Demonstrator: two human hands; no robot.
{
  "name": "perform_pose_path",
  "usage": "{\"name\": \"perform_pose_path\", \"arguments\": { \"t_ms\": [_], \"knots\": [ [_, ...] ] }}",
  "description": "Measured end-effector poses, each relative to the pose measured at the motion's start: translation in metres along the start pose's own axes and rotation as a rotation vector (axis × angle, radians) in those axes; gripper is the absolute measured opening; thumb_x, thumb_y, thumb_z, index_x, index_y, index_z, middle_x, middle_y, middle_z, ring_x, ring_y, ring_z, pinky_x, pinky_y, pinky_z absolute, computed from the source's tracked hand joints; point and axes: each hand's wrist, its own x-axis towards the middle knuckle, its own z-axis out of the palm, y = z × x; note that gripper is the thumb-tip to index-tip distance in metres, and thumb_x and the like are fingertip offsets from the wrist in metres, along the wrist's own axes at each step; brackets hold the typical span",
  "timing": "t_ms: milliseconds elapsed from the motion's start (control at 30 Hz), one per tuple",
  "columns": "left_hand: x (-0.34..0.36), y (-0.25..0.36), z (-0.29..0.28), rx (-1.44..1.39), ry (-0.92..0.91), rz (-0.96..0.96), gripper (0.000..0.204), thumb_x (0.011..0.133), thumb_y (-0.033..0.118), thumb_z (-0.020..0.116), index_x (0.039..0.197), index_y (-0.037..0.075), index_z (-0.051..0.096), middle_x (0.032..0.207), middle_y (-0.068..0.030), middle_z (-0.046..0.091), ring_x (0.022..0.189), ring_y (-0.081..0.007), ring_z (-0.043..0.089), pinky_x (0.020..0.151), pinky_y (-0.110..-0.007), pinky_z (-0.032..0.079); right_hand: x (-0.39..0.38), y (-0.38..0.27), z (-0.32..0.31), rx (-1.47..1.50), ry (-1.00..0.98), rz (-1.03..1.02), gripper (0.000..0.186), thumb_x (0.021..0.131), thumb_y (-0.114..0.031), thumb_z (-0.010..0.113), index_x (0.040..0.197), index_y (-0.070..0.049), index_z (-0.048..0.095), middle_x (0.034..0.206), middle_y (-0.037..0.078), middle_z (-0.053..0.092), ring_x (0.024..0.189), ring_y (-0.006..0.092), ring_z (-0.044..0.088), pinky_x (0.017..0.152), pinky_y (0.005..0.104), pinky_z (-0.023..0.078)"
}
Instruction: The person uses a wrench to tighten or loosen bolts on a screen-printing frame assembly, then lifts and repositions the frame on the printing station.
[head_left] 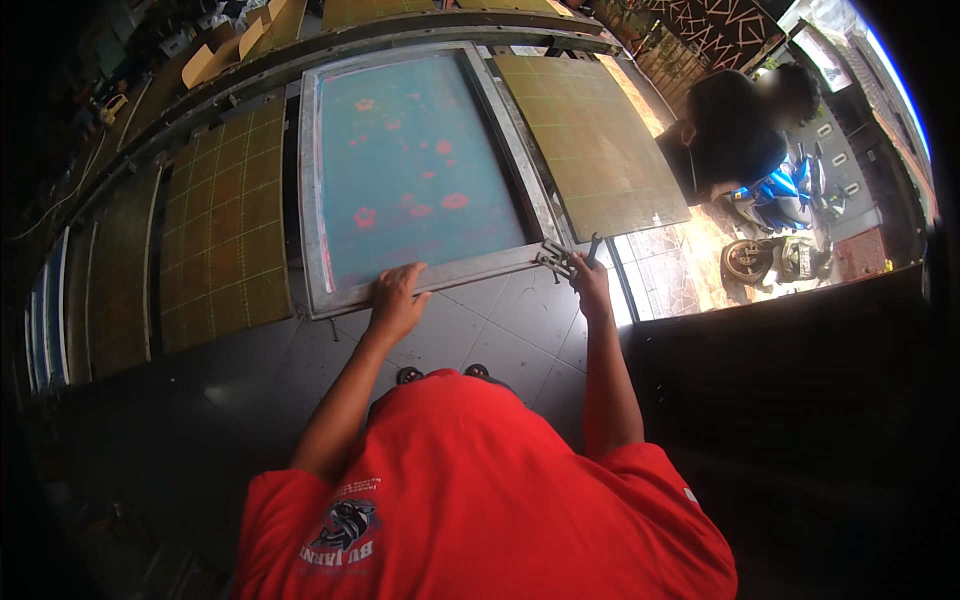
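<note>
A silk-screen printing frame [420, 281] with a metal border lies in front of me, its teal mesh [420, 150] marked with pink flower shapes. At the near edge, my left hand [398, 298] curls its fingers over the border, with the thumb apart. My right hand [592, 288] is closed around an open-ended spanner [594, 244], whose jaw points up and away from me. Just left of that hand, a metal bracket with bolts [553, 258] sits at the frame's near right corner. Whether the fingers also touch the bracket is hidden.
Printing boards with green grid lines flank the frame, one on the left [225, 210] and one on the right [590, 140]. A long rail [240, 82] runs behind. At the right stand a person in dark clothing [725, 130] and a motorcycle [775, 210]. Grey floor tiles [480, 325] lie below.
</note>
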Motion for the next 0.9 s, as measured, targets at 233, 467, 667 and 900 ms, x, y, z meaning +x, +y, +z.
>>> {"name": "perform_pose_path", "arguments": {
  "t_ms": [233,467,667,900],
  "knots": [
    [0.0,-0.001,0.002,-0.008,0.013,0.016,0.047,0.076,0.011,0.071,0.118,0.003,0.051,0.113,-0.0152,0.059,0.109,-0.0304,0.054,0.099,-0.044,0.034,0.01,0.013,0.002,0.177,0.041,0.017,0.021,0.091,-0.019,0.059,0.1,-0.001,0.061,0.063,-0.005,0.046,0.047,0.0033,0.036,0.043,0.0203,0.028],
    [-0.002,-0.005,0.003,-0.021,0.026,0.02,0.047,0.075,0.011,0.07,0.117,0.003,0.051,0.112,-0.0158,0.059,0.108,-0.0323,0.054,0.098,-0.045,0.035,0.013,-0.004,-0.001,0.092,-0.058,0.038,0.017,0.091,-0.019,0.059,0.096,-0.003,0.061,0.065,-0.005,0.048,0.048,0.0034,0.037,0.043,0.0206,0.027],
    [0.002,-0.004,0.007,-0.017,0.031,0.03,0.048,0.074,0.01,0.071,0.117,0.002,0.051,0.111,-0.0149,0.059,0.108,-0.0312,0.054,0.098,-0.044,0.035,0.011,0.008,-0.002,0.203,0.001,0.04,0.018,0.091,-0.021,0.058,0.096,-0.004,0.058,0.064,-0.005,0.044,0.049,0.0037,0.037,0.045,0.0194,0.028],
    [0.001,-0.001,0.001,-0.027,-0.003,-0.034,0.048,0.074,0.009,0.07,0.117,0.002,0.052,0.113,-0.0161,0.059,0.108,-0.0322,0.054,0.098,-0.045,0.034,-0.02,0.016,0.01,0.461,0.086,0.14,0.011,0.091,-0.017,0.059,0.09,-0.008,0.053,0.066,-0.006,0.041,0.046,0.004,0.032,0.041,0.0192,0.025]
  ]
}}
